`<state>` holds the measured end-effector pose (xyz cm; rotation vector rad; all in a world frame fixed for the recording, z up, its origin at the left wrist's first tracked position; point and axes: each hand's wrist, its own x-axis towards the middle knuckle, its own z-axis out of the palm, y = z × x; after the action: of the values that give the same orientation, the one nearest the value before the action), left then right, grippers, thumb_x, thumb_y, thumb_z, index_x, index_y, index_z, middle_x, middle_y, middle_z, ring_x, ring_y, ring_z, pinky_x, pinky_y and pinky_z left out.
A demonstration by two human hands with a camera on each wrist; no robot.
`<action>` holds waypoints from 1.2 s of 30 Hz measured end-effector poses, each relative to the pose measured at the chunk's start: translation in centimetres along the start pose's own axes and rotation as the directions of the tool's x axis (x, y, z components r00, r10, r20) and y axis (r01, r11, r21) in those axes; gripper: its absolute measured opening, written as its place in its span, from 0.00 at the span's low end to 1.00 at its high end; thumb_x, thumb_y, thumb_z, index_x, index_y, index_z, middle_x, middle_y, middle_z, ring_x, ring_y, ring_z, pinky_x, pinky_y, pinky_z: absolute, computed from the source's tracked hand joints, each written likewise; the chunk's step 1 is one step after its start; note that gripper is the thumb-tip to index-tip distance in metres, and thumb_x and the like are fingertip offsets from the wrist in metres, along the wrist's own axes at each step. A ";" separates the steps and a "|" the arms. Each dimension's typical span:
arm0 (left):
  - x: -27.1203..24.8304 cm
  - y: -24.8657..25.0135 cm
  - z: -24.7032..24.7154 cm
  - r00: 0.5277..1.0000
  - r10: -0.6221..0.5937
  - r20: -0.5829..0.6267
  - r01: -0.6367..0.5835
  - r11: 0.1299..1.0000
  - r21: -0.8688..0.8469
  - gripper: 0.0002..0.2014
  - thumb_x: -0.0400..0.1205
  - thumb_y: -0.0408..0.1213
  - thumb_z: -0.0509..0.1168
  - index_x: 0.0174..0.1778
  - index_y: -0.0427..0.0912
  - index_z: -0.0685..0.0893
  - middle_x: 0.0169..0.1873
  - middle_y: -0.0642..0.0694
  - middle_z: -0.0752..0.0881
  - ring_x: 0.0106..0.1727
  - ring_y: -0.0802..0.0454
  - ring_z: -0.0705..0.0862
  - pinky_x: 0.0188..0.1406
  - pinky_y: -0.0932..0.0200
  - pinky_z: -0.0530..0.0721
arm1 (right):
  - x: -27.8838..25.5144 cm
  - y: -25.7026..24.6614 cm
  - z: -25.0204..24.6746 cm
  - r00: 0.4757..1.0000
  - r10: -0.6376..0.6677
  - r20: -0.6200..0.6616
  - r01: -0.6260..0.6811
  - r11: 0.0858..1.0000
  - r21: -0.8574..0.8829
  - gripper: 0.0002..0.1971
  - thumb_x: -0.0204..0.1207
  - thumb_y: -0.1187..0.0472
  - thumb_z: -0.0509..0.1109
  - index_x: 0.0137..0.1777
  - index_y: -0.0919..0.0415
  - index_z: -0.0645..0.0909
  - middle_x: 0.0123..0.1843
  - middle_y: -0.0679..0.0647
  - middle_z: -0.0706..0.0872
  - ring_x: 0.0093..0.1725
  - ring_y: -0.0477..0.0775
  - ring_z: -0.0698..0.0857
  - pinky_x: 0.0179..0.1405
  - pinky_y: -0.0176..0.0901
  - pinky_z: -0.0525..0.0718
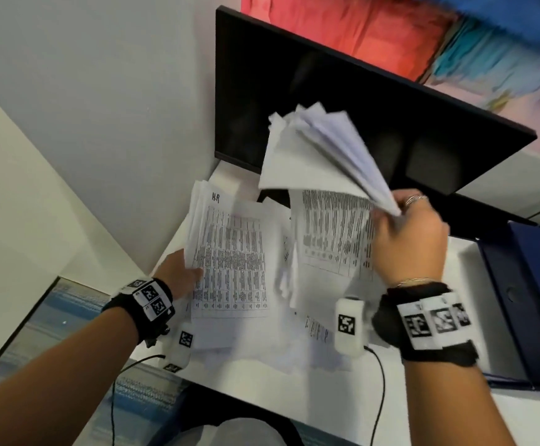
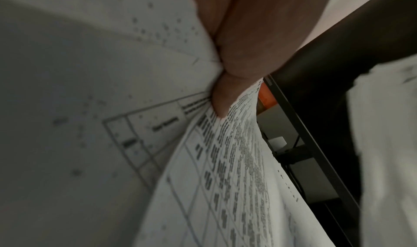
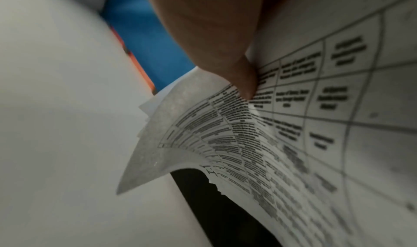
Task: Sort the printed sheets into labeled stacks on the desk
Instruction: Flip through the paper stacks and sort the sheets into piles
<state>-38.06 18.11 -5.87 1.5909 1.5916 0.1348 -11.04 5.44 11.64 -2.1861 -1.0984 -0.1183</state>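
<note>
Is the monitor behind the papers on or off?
Off, as far as the pictures show: the monitor screen is uniformly black, with only faint reflections and no lit image.

We see white printed sheets (image 1: pixel 230 252) covered in black gridded tables on a white counter (image 1: pixel 423 413), a black monitor (image 1: pixel 326 101), a navy blue binder (image 1: pixel 532 284), and black wristbands (image 1: pixel 146 304) bearing black-and-white square markers.

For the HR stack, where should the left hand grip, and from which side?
Grip the HR stack at its left long edge, coming from the left, thumb on top. That edge is lifted and free where the left hand already pinches it; the right edge lies against other sheets.
</note>
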 end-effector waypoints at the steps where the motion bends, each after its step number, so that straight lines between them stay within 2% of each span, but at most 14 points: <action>1: -0.1 0.3 0.3 1.000 0.006 0.002 -0.006 1.000 0.004 0.04 0.83 0.34 0.66 0.52 0.42 0.79 0.44 0.46 0.83 0.41 0.48 0.81 0.28 0.64 0.72 | 0.5 -0.4 -0.8 1.000 -0.007 0.001 0.007 0.999 0.054 0.04 0.77 0.64 0.71 0.51 0.59 0.82 0.36 0.51 0.81 0.37 0.55 0.79 0.38 0.38 0.72; 6: -0.4 0.7 1.6 0.997 0.032 0.065 -0.031 0.999 -0.010 0.10 0.81 0.36 0.69 0.57 0.39 0.84 0.46 0.46 0.82 0.44 0.49 0.79 0.44 0.61 0.72 | 1.1 1.1 1.9 0.965 0.155 0.212 -0.204 0.951 0.231 0.12 0.75 0.63 0.75 0.57 0.63 0.83 0.47 0.51 0.87 0.44 0.53 0.87 0.46 0.42 0.86; 9: 0.2 0.2 1.5 0.995 0.010 0.098 0.001 0.995 -0.103 0.07 0.81 0.37 0.70 0.53 0.41 0.86 0.48 0.44 0.85 0.46 0.48 0.81 0.46 0.60 0.74 | -0.7 4.0 7.4 0.850 0.284 0.444 -0.397 0.899 0.186 0.14 0.76 0.63 0.76 0.60 0.59 0.81 0.51 0.50 0.89 0.44 0.48 0.87 0.41 0.36 0.88; 12: 0.5 -0.3 1.0 0.990 -0.064 0.124 0.097 0.955 -0.281 0.13 0.86 0.39 0.63 0.64 0.39 0.84 0.61 0.38 0.87 0.53 0.46 0.83 0.55 0.57 0.77 | -3.3 6.5 12.3 0.701 0.394 0.595 -0.506 0.862 0.026 0.27 0.77 0.65 0.74 0.75 0.59 0.72 0.66 0.57 0.85 0.59 0.56 0.86 0.59 0.39 0.82; 15: 0.6 0.3 1.7 0.979 -0.076 0.190 0.109 0.980 -0.167 0.24 0.88 0.48 0.56 0.75 0.35 0.71 0.66 0.38 0.81 0.60 0.45 0.80 0.60 0.56 0.73 | -5.6 6.9 14.8 0.624 0.448 0.640 -0.438 0.879 -0.188 0.26 0.82 0.69 0.63 0.80 0.66 0.64 0.76 0.64 0.76 0.73 0.64 0.78 0.70 0.48 0.76; 17: 0.6 1.0 2.5 0.969 -0.130 0.211 0.156 0.981 -0.114 0.29 0.87 0.50 0.58 0.76 0.32 0.64 0.56 0.37 0.81 0.50 0.45 0.80 0.50 0.55 0.75 | -6.5 6.1 15.9 0.624 0.426 0.655 -0.392 0.896 -0.209 0.26 0.84 0.69 0.60 0.81 0.68 0.63 0.76 0.64 0.75 0.74 0.65 0.77 0.71 0.47 0.75; 19: 0.6 1.4 3.1 0.976 -0.149 0.159 0.158 0.986 -0.044 0.29 0.86 0.48 0.62 0.75 0.33 0.62 0.57 0.36 0.80 0.53 0.42 0.82 0.47 0.53 0.75 | -7.2 5.1 16.4 0.618 0.393 0.681 -0.348 0.913 -0.211 0.21 0.85 0.68 0.57 0.78 0.70 0.68 0.72 0.66 0.79 0.71 0.65 0.79 0.67 0.44 0.77; 22: 0.7 1.2 3.2 0.997 -0.061 0.054 0.060 0.998 0.030 0.34 0.83 0.43 0.67 0.81 0.36 0.61 0.78 0.38 0.71 0.77 0.40 0.72 0.70 0.50 0.71 | -7.5 5.3 16.7 0.631 0.376 0.679 -0.323 0.923 -0.211 0.19 0.85 0.65 0.58 0.75 0.69 0.72 0.67 0.65 0.83 0.67 0.65 0.82 0.62 0.43 0.80; 24: 0.4 0.9 2.5 1.000 -0.004 0.005 0.005 0.998 -0.059 0.34 0.83 0.41 0.69 0.83 0.37 0.62 0.80 0.41 0.70 0.81 0.42 0.68 0.77 0.51 0.66 | -7.6 6.1 16.4 0.652 0.378 0.657 -0.369 0.916 -0.161 0.26 0.81 0.60 0.67 0.78 0.65 0.69 0.70 0.61 0.81 0.70 0.63 0.80 0.68 0.45 0.77; 26: 0.0 0.6 1.3 0.993 0.107 -0.057 -0.117 0.970 -0.211 0.24 0.80 0.36 0.72 0.72 0.40 0.76 0.63 0.45 0.85 0.67 0.42 0.83 0.64 0.51 0.80 | -7.2 6.9 15.9 0.676 0.378 0.633 -0.442 0.895 -0.063 0.40 0.76 0.53 0.76 0.83 0.64 0.61 0.80 0.57 0.72 0.79 0.60 0.71 0.77 0.47 0.69; 28: -0.9 0.7 -0.8 0.972 0.214 -0.101 -0.236 0.907 -0.348 0.17 0.77 0.30 0.74 0.61 0.44 0.81 0.47 0.53 0.89 0.49 0.54 0.89 0.53 0.52 0.86 | -6.2 6.8 15.1 0.693 0.358 0.626 -0.541 0.832 0.122 0.52 0.67 0.51 0.83 0.85 0.57 0.55 0.84 0.52 0.66 0.81 0.57 0.68 0.80 0.52 0.68; 30: -1.8 1.3 -2.9 0.951 0.293 -0.099 -0.306 0.847 -0.434 0.18 0.76 0.29 0.75 0.61 0.44 0.83 0.49 0.53 0.90 0.50 0.61 0.89 0.54 0.57 0.86 | -4.8 5.5 13.8 0.705 0.309 0.639 -0.639 0.667 0.383 0.54 0.62 0.58 0.87 0.84 0.51 0.57 0.78 0.52 0.76 0.74 0.53 0.78 0.73 0.53 0.78; 33: -3.0 4.1 -5.2 0.937 0.309 -0.162 -0.347 0.774 -0.530 0.15 0.76 0.34 0.76 0.59 0.43 0.87 0.51 0.50 0.92 0.53 0.56 0.91 0.53 0.58 0.89 | -2.2 2.1 10.5 0.799 0.183 0.572 -0.560 0.571 0.600 0.29 0.66 0.68 0.83 0.67 0.58 0.80 0.56 0.52 0.92 0.51 0.47 0.92 0.50 0.42 0.91; 36: -4.1 6.9 -6.5 0.883 0.339 -0.326 -0.462 0.754 -0.467 0.04 0.77 0.39 0.75 0.46 0.50 0.89 0.40 0.56 0.92 0.40 0.67 0.90 0.36 0.73 0.85 | -0.5 -0.8 7.1 0.944 0.055 0.326 -0.292 0.599 0.745 0.14 0.69 0.70 0.80 0.53 0.56 0.87 0.48 0.44 0.92 0.50 0.43 0.92 0.50 0.36 0.89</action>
<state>-37.46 18.93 4.42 1.4683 1.1848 0.9455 -13.43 9.73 6.41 -1.4787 -0.8216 0.6722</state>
